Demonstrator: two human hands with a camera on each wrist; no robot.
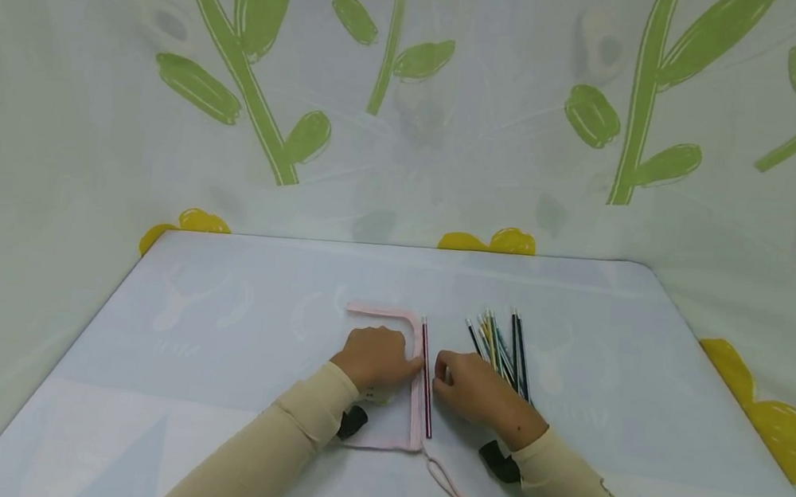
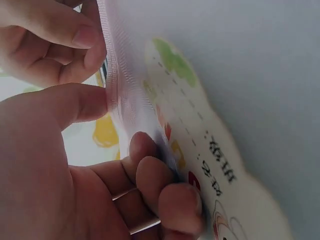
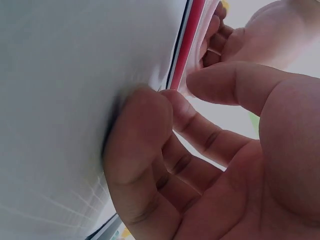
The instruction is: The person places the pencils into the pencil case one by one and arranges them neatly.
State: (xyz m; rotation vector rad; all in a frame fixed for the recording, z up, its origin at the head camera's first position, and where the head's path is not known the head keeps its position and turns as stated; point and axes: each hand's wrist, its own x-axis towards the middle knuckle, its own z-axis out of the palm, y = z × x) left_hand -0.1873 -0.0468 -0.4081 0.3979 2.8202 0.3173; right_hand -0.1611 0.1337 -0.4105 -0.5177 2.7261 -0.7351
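Observation:
A flat pouch with a pink border (image 1: pixel 415 418) lies at the middle of the table. On it is a label (image 2: pixel 190 115) with printed characters. My left hand (image 1: pixel 376 358) holds the pouch at its right side, fingers bent against it and thumb at the pink edge. Along that edge lies a dark red pencil (image 1: pixel 427 395), which shows bright red in the right wrist view. My right hand (image 1: pixel 478 392) is just right of this pencil, fingers bent and thumb apart from them; nothing shows in its grasp. Several pencils (image 1: pixel 519 348) lie partly hidden behind the right hand.
A pink cord loop (image 1: pixel 443 481) hangs off the pouch's lower right corner toward the front. The white table (image 1: pixel 215 359) has faint patterns, and a curtain (image 1: pixel 451 149) with green leaves and yellow flowers stands behind and at the sides.

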